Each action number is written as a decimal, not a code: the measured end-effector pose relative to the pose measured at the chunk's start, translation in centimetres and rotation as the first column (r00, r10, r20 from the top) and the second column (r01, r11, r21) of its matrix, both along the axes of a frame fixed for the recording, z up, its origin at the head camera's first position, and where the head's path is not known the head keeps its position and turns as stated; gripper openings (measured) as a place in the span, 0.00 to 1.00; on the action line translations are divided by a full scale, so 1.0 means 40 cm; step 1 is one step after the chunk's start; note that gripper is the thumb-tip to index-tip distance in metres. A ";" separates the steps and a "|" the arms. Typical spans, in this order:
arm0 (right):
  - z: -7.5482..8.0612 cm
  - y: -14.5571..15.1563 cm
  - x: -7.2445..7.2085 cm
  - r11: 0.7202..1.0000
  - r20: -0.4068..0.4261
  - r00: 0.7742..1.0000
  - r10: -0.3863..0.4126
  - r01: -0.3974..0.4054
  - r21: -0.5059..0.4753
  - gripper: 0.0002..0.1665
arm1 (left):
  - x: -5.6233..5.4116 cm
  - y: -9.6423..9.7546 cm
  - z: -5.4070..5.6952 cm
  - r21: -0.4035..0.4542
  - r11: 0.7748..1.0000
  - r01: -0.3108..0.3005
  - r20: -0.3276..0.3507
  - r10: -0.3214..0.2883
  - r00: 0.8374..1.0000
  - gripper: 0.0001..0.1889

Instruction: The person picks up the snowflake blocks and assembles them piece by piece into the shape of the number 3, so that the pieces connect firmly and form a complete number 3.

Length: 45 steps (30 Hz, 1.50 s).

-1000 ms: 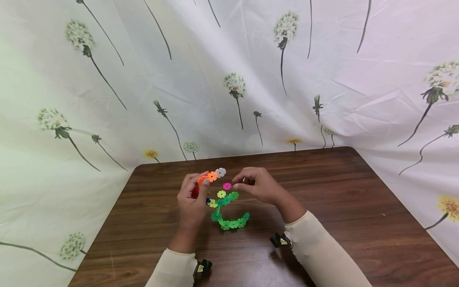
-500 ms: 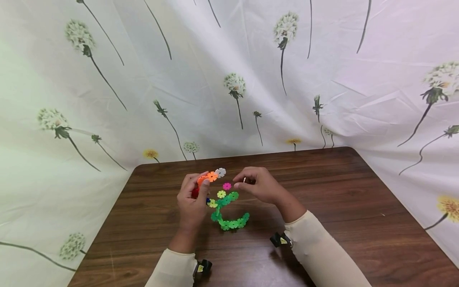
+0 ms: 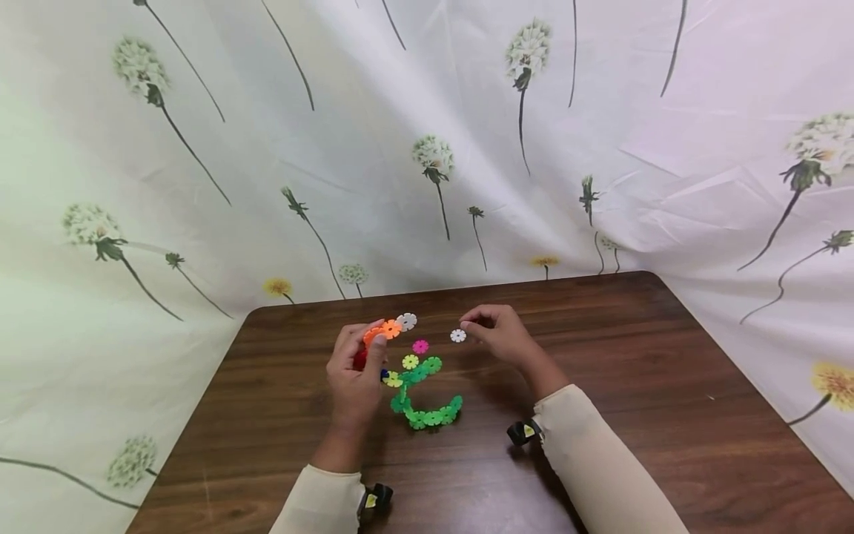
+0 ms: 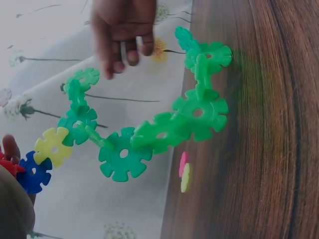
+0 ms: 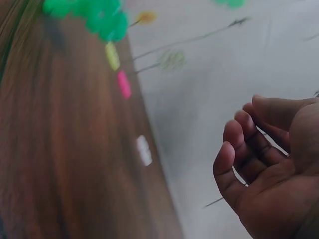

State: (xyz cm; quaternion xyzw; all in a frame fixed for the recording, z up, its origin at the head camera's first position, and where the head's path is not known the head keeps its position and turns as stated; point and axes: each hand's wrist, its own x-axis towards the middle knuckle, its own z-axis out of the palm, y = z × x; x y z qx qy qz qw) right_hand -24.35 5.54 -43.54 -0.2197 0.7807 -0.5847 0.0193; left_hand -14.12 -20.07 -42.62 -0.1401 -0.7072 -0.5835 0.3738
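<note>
At left, the left hand has its fingers clamped on the red and orange stretch of a multicoloured chain of flower discs, held over the bench. Rightward, a loose yellow disc, pink disc and white disc lie spaced out on the bench, and beyond them the right hand hovers, fingers loosely bent round nothing.

We observe a dark brown wood-grain tabletop with rounded far corners. Directly on it we distinguish, lying flat, a yellow flower-shaped disc, a pink flower-shaped disc just beside it, and, farther right, a white flower-shaped disc.
</note>
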 end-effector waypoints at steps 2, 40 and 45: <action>-0.020 0.001 -0.011 0.999 0.026 0.999 -0.035 0.035 -0.005 0.09 | 0.002 -0.001 0.000 0.002 1.000 0.000 0.011 0.000 1.000 0.12; -0.177 -0.032 -0.076 0.916 -0.222 0.975 0.010 0.081 0.394 0.09 | 0.002 0.002 -0.006 0.000 1.000 0.019 0.027 -0.019 0.999 0.12; -0.180 -0.033 -0.072 0.925 -0.207 0.977 -0.046 0.120 0.361 0.03 | 0.002 0.002 -0.005 -0.008 1.000 0.025 0.021 -0.025 0.999 0.12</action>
